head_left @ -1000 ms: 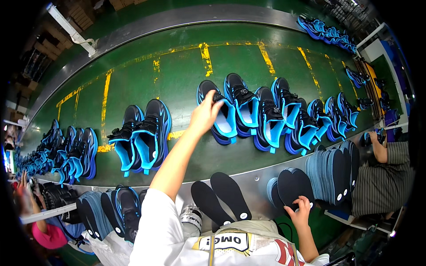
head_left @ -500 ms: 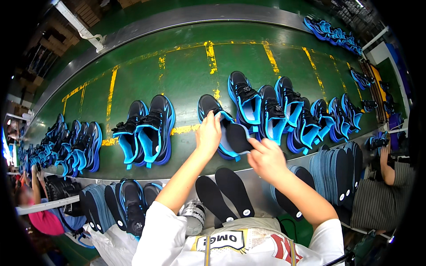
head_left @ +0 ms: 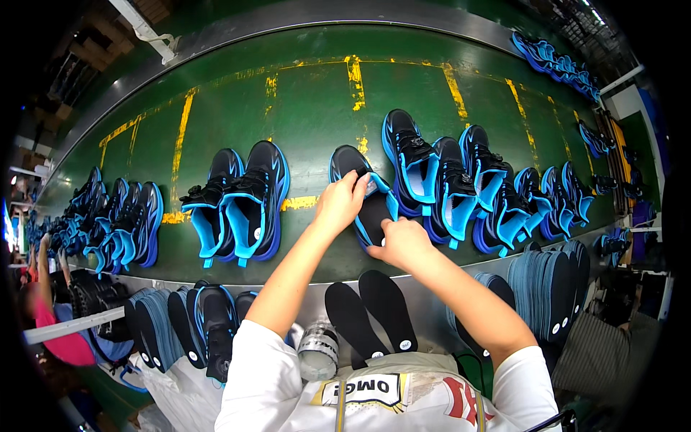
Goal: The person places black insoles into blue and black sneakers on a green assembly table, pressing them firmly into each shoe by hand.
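Observation:
A black and blue sneaker [head_left: 348,158] lies on the green work surface in front of me, toe pointing away. My left hand [head_left: 341,204] is closed on its tongue and the left side of its opening. Inside the shoe lies a black insole [head_left: 373,214], its front part out of sight. My right hand [head_left: 405,243] is closed round the shoe's heel, the thumb at the collar and a finger at the back. It covers the insole's heel end. Two loose black insoles [head_left: 347,317] rest on the metal edge nearest me.
A pair of sneakers [head_left: 252,201] stands to the left, and several more [head_left: 450,187] crowd the right side. Insole stacks [head_left: 536,288] line the near edge at right, others [head_left: 160,327] at left. A clear jar [head_left: 318,351] stands by my left arm. Co-workers are at both sides.
The insole has gone down from above the opening into the sneaker. My right hand has moved left and in to the heel, while my left hand keeps hold of the tongue area.

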A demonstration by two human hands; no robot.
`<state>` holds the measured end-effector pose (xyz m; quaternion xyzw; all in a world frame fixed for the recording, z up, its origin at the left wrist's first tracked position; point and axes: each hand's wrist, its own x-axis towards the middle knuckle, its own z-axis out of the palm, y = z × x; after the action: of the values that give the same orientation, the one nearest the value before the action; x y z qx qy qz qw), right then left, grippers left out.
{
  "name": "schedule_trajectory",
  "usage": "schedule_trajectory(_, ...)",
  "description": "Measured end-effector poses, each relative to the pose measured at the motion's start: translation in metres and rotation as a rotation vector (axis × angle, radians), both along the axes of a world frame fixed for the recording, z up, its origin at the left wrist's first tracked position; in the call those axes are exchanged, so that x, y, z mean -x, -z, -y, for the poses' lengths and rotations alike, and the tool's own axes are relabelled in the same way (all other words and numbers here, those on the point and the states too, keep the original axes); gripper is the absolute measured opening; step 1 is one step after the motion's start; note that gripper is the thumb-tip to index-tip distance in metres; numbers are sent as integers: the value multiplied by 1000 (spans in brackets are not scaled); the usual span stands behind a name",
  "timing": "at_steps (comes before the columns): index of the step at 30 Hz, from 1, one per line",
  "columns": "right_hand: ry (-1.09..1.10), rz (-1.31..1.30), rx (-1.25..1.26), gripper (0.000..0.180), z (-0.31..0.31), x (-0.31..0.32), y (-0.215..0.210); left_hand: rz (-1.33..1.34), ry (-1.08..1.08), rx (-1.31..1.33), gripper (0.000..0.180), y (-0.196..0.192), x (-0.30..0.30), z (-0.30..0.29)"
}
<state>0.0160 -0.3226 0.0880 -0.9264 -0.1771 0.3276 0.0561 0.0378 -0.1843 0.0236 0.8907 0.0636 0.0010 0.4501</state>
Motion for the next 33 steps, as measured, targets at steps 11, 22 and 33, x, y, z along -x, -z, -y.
schedule_trajectory(11,-263,348,-143,14,-7,-16,69,-38,74,57,33,7,-7,-8)
schedule_trajectory(22,-675,-26,455,32,-26,-37,69,192,-49,18,26,19,1,1)
schedule_trajectory(33,-607,-491,225,57,-5,-46,16,253,138,-170,34,1,1,7)
